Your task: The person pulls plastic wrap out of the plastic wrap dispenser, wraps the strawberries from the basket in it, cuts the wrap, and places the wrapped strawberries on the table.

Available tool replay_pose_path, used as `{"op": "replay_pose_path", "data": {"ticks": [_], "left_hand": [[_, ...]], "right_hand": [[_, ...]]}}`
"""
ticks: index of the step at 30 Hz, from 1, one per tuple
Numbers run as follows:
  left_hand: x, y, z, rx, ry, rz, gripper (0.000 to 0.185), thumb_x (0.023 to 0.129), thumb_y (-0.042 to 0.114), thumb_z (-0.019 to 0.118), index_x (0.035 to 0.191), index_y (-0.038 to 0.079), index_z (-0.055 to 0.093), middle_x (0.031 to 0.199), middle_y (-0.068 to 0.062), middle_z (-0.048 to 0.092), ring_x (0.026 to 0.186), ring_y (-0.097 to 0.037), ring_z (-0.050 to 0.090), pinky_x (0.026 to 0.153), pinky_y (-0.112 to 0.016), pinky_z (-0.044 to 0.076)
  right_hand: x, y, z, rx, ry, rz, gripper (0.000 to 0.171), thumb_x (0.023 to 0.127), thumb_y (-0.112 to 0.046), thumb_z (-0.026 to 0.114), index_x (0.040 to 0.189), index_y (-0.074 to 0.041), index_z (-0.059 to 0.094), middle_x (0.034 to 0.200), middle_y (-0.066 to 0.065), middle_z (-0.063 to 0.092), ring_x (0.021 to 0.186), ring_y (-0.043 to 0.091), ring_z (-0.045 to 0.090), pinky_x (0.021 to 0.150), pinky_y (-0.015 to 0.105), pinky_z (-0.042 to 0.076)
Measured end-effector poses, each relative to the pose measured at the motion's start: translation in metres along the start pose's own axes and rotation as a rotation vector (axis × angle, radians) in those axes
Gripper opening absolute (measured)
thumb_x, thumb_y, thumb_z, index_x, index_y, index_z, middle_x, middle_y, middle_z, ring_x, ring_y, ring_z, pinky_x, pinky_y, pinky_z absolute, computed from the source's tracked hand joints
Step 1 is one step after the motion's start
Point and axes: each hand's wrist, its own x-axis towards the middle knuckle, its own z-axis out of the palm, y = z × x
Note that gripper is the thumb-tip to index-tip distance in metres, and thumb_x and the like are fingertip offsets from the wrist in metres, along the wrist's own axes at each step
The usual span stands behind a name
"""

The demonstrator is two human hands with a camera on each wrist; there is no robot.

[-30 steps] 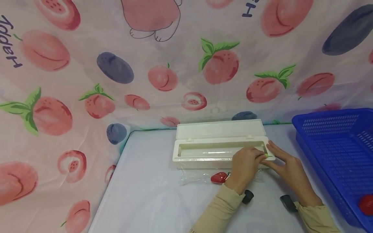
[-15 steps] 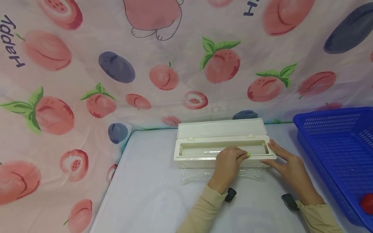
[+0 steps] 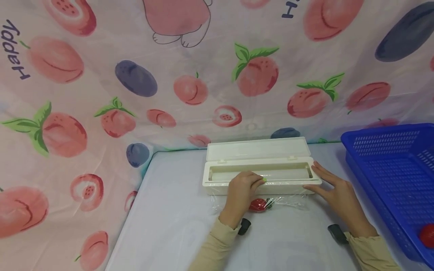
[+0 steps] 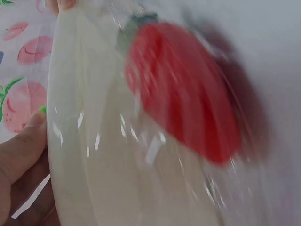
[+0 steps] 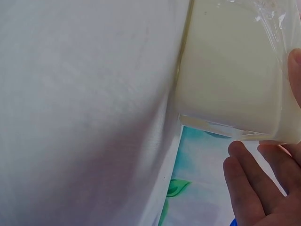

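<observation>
A white plastic-wrap dispenser [image 3: 217,189] lies on the table with its lid [image 3: 257,149] raised, a roll [image 3: 288,174] inside. Near the middle of its front edge, my left hand [image 3: 239,194] pinches a small green slide cutter [image 3: 265,180]. My right hand [image 3: 335,195] holds the dispenser's right end, thumb at the front and fingers at the side. Clear plastic wrap [image 3: 291,202] hangs over the front onto the table. Seen through the wrap, a red strawberry [image 4: 183,89] with a green top lies close before the dispenser, partly hidden by my left hand in the head view.
To the right stands a blue basket [image 3: 376,199] with a red round object [image 3: 428,236] in it. Behind the table [image 3: 169,226] hangs a fruit-print cloth [image 3: 203,75]. Dark wrist cameras [image 3: 244,226] sit at both cuffs.
My left hand has slid the green cutter leftward along the front edge, from the right end to about the middle. The right hand has stayed at the dispenser's right end.
</observation>
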Motion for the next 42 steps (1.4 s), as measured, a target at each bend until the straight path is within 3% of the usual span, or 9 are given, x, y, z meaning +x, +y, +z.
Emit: {"op": "replay_pose_path", "data": {"ticks": [13, 20, 35, 42], "left_hand": [[-0.016, -0.027, -0.018, 0.027, 0.055, 0.003, 0.014, 0.085, 0.023, 0.077, 0.093, 0.012, 0.08, 0.089, 0.004, 0.074, 0.088, -0.012, 0.068, 0.08, -0.024, 0.056], [-0.027, -0.048, -0.036, 0.052, 0.09, -0.018, 0.014, 0.084, 0.022, 0.078, 0.094, 0.012, 0.079, 0.088, 0.003, 0.073, 0.088, -0.012, 0.068, 0.078, -0.026, 0.057], [-0.037, -0.072, -0.061, 0.045, 0.06, -0.071, 0.014, 0.085, 0.019, 0.076, 0.095, 0.01, 0.079, 0.091, 0.001, 0.074, 0.089, -0.016, 0.068, 0.082, -0.029, 0.056], [-0.043, -0.086, -0.069, 0.08, 0.099, -0.057, 0.013, 0.082, 0.017, 0.078, 0.093, 0.01, 0.079, 0.09, 0.001, 0.074, 0.092, -0.019, 0.066, 0.087, -0.032, 0.054]], "right_hand": [[-0.001, 0.0, 0.001, -0.014, -0.006, 0.007, 0.071, 0.072, -0.019, 0.089, 0.137, -0.012, 0.06, 0.144, 0.005, 0.053, 0.121, -0.021, 0.034, 0.096, -0.007, 0.023], [-0.001, -0.001, 0.0, 0.002, 0.001, -0.004, 0.07, 0.072, -0.017, 0.089, 0.136, -0.01, 0.061, 0.142, 0.011, 0.055, 0.122, -0.02, 0.035, 0.096, -0.006, 0.024], [0.0, -0.002, -0.001, 0.022, -0.005, -0.002, 0.069, 0.072, -0.016, 0.088, 0.136, -0.01, 0.061, 0.141, 0.013, 0.055, 0.121, -0.022, 0.035, 0.096, -0.006, 0.025], [0.001, -0.002, -0.002, 0.037, -0.007, 0.0, 0.069, 0.072, -0.014, 0.088, 0.135, -0.008, 0.061, 0.141, 0.014, 0.055, 0.121, -0.021, 0.036, 0.096, -0.006, 0.026]]}}
